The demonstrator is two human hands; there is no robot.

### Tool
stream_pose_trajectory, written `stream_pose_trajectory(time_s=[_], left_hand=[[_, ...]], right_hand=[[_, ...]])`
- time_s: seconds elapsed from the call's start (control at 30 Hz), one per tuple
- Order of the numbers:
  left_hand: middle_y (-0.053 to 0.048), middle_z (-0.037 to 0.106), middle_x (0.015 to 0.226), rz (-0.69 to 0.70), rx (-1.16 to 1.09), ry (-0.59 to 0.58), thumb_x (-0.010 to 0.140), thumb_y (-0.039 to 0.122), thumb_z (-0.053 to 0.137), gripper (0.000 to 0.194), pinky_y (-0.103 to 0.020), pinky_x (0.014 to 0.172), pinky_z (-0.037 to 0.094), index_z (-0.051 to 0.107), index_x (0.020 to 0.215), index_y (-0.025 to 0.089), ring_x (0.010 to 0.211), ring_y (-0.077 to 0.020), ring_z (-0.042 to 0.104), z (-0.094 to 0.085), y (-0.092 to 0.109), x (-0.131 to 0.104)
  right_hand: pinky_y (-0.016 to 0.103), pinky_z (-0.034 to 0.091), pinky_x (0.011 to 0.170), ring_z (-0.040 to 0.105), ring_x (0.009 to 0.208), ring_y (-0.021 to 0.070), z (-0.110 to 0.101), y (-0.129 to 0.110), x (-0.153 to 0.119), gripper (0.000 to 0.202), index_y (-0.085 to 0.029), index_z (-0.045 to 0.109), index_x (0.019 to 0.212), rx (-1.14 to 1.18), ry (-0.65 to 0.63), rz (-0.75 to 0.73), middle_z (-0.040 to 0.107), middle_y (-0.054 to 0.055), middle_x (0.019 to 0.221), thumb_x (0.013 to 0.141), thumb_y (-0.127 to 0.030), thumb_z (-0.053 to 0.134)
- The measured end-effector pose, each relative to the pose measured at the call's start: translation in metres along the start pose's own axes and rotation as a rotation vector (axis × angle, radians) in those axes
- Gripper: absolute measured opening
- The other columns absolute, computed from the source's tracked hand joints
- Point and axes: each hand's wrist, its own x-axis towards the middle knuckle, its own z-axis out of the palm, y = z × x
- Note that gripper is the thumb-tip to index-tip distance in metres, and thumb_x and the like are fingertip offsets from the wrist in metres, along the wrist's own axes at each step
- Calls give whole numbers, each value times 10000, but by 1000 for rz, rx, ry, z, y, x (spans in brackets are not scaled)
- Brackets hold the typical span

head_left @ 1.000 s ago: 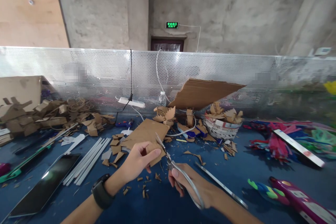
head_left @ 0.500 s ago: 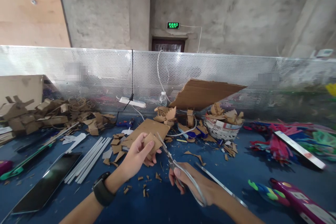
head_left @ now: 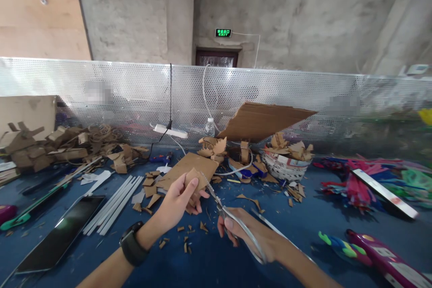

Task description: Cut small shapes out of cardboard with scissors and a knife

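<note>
My left hand (head_left: pixel 180 193) pinches a small piece of brown cardboard (head_left: pixel 196 181) between thumb and fingers, over the middle of the blue table. A pair of metal scissors (head_left: pixel 220 209) is in my right hand (head_left: pixel 245 229), with its fingers in the handle loops. The blades point up and left, close along the right edge of the cardboard piece. Whether they touch it I cannot tell. Below my hands lie several small cardboard scraps (head_left: pixel 185 229). A larger flat cardboard sheet (head_left: pixel 192 166) rests just behind my left hand.
White glue sticks (head_left: pixel 113 207) and a dark phone (head_left: pixel 62 234) lie at left. A basket (head_left: pixel 286 164) of cardboard scraps stands back right, near a large tilted cardboard sheet (head_left: pixel 266 121). A metal ruler-like strip (head_left: pixel 273 227) passes beside my right forearm. Coloured pipe cleaners (head_left: pixel 357 189) lie right.
Both hands stay almost in place. The cardboard piece has turned slightly in my left hand, and the scissors have barely shifted.
</note>
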Motion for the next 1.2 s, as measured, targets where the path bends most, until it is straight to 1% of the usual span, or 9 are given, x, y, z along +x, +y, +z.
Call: stream_pose_trajectory(time_s=[0.1, 0.3, 0.53, 0.6, 0.7, 0.8, 0.87, 1.0, 1.2], left_hand=[[-81, 804, 863, 3, 5, 8, 857, 729, 670, 566, -237, 458, 585, 566, 979, 186, 515, -140, 699, 1, -1, -1], [-81, 788, 808, -3, 28, -9, 832, 737, 691, 575, -227, 471, 562, 596, 858, 171, 513, -128, 677, -1, -3, 0], [7, 669, 608, 65, -8, -104, 861, 705, 690, 549, -184, 375, 430, 546, 769, 183, 369, -71, 520, -3, -6, 2], [-4, 693, 629, 59, -18, -96, 852, 691, 709, 538, -189, 383, 456, 544, 781, 184, 380, -76, 539, -3, -5, 2], [-62, 774, 731, 14, -30, -90, 839, 651, 747, 510, -203, 413, 507, 542, 817, 185, 421, -103, 618, -3, -5, 1], [-77, 793, 770, -13, -37, -107, 835, 632, 761, 495, -216, 427, 528, 546, 861, 187, 442, -124, 652, -3, -6, 0], [-63, 780, 750, -4, -29, -119, 853, 633, 743, 488, -207, 415, 504, 551, 863, 185, 428, -115, 634, -4, -8, 0], [-26, 710, 674, 67, 12, -152, 904, 633, 686, 495, -180, 384, 412, 566, 778, 170, 388, -70, 546, -6, -10, 2], [-43, 731, 724, 56, -5, -163, 890, 654, 692, 496, -202, 388, 427, 549, 818, 184, 389, -81, 546, -7, -12, 3]], right_hand=[[290, 483, 664, 526, 663, 141, 0, -1, 1, 699, -173, 599, 904, 7, 5, -12, 578, 39, 886, 955, -840, 396], [307, 466, 683, 549, 658, 164, 0, -6, -1, 738, -172, 615, 900, -62, 28, -13, 521, -1, 742, 963, -851, 333], [312, 455, 680, 555, 656, 167, -1, 1, 0, 752, -168, 619, 916, -72, 20, -32, 518, -4, 740, 969, -850, 305], [311, 451, 679, 552, 650, 165, -1, 2, 1, 755, -169, 624, 917, -78, 25, -32, 524, -5, 735, 970, -848, 300], [309, 445, 671, 549, 637, 165, -1, 3, 2, 767, -171, 627, 909, -84, 24, -35, 524, -7, 710, 969, -854, 284], [306, 441, 656, 546, 622, 165, -1, 4, 3, 777, -171, 621, 901, -70, 27, -38, 518, -11, 693, 956, -869, 286], [307, 439, 656, 545, 619, 165, -1, 3, 3, 773, -169, 621, 897, -67, 29, -44, 516, -12, 689, 959, -864, 289], [303, 434, 665, 552, 639, 168, -1, -2, 0, 769, -166, 630, 903, -74, 46, -29, 514, -11, 692, 967, -854, 294], [290, 416, 632, 544, 617, 161, -1, 2, 2, 767, -158, 636, 906, -46, 41, -62, 517, -9, 689, 964, -853, 317]])
